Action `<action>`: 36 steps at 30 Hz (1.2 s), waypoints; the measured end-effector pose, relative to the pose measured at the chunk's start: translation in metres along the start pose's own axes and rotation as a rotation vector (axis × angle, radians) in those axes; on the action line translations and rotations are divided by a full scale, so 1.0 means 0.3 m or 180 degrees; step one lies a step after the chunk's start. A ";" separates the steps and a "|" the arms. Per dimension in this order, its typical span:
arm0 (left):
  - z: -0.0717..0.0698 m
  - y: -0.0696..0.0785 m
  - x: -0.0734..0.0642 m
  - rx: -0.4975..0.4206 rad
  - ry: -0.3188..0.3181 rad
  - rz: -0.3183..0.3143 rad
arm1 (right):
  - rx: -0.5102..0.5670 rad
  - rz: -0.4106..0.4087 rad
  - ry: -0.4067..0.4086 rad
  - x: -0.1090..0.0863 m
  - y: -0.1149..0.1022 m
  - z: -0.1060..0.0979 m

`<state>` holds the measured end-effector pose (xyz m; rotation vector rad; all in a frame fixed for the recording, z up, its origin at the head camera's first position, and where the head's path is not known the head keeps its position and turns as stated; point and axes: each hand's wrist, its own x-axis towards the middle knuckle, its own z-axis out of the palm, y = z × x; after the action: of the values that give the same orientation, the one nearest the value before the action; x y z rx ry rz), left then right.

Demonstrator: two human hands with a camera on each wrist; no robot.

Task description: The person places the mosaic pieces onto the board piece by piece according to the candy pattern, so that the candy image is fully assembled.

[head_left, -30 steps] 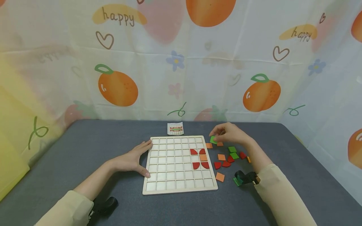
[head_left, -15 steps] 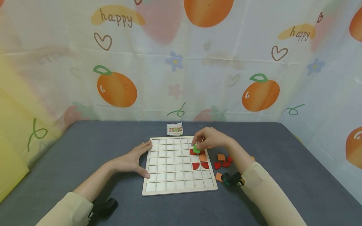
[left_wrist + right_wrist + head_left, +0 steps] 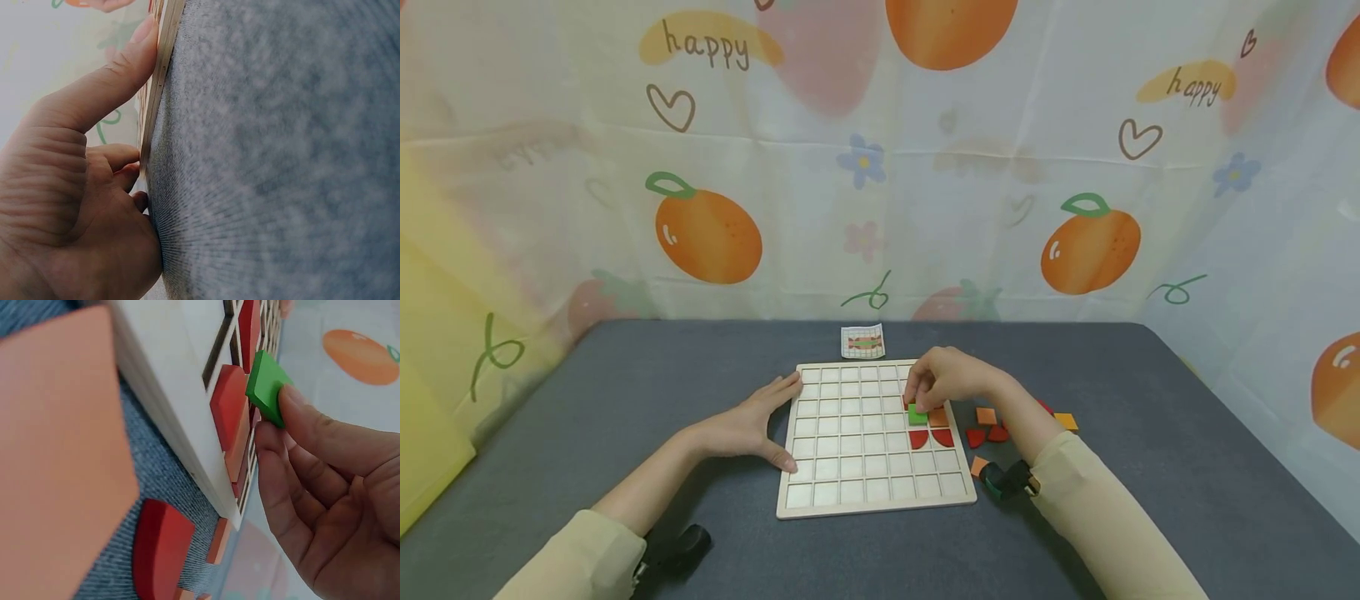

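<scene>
A wooden grid board [image 3: 880, 510] lies on the dark table. My left hand [image 3: 748, 425] rests along its left side with fingers spread; in the left wrist view the thumb [image 3: 122, 81] presses the board's edge. Between thumb and fingers, my right hand [image 3: 951, 375] pinches a green square tile [image 3: 265, 384], tilted close over the cell left of an orange square tile [image 3: 938, 417]. Red quarter-circle tiles [image 3: 919, 439] sit in the row nearer me. Other red tiles, just beyond, are partly hidden by the right hand.
Right of the board lie loose orange tiles [image 3: 986, 416], red tiles [image 3: 976, 437] and a yellow-orange tile [image 3: 1065, 422], some covered by the right arm. A small printed pattern card [image 3: 862, 342] lies behind the board. A fruit-print curtain [image 3: 820, 208] hangs behind the table.
My right hand has carried the green tile from the loose tiles at the right onto the board, then slightly nearer me. The left hand has stayed at the board's left side.
</scene>
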<state>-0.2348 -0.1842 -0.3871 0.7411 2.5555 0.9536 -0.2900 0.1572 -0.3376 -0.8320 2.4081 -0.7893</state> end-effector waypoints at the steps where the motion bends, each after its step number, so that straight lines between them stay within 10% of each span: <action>1: 0.000 0.000 0.000 0.0005 0.0001 -0.0001 | 0.0002 -0.0001 0.0004 0.001 0.002 0.001; 36: 0.000 0.002 0.002 -0.0020 0.0002 -0.0002 | -0.0097 0.0031 0.0091 0.005 0.003 0.014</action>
<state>-0.2351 -0.1837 -0.3867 0.7382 2.5519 0.9615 -0.2889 0.1553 -0.3417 -0.8254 2.4532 -0.7676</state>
